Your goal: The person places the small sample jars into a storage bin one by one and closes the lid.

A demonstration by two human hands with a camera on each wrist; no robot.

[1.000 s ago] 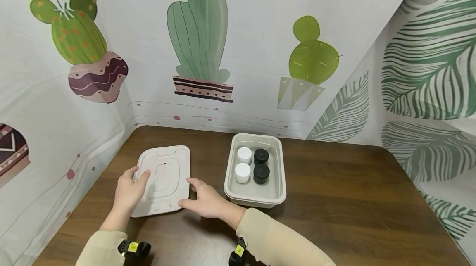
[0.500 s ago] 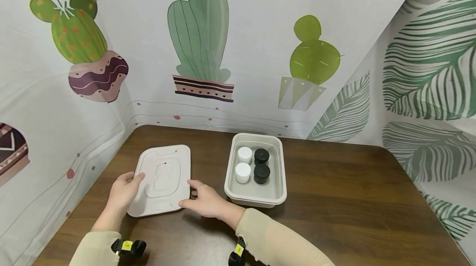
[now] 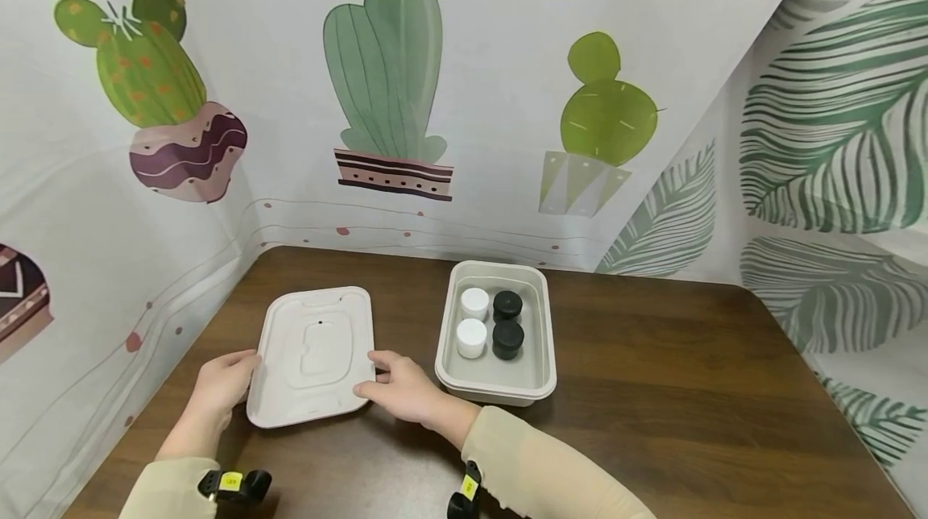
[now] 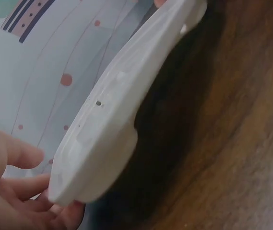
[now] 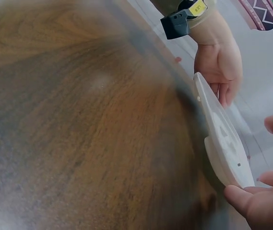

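A white rectangular plastic lid (image 3: 315,358), with a raised pattern on its top face, is between my two hands at the left of the table. My left hand (image 3: 221,382) holds its left edge; in the left wrist view the fingers (image 4: 71,213) curl under the rim, with one digit raised apart above it. My right hand (image 3: 402,390) grips the opposite edge near the front corner, thumb and fingertips right at the rim. Dark shadow shows under the lid in the left wrist view, where its underside bulges downward.
Right of my right hand stands a light beige plastic tray (image 3: 532,374), apparently two stacked. Inside are two white-capped jars (image 3: 472,338) and two black-capped jars (image 3: 508,339). A brown wooden table (image 3: 667,390) lies beneath, and a cactus-printed cloth (image 3: 500,100) hangs behind.
My left hand has drawn left and toward me, from over the lid's left side to its left edge. My right hand stays about where it was. The tray and jars keep their places.
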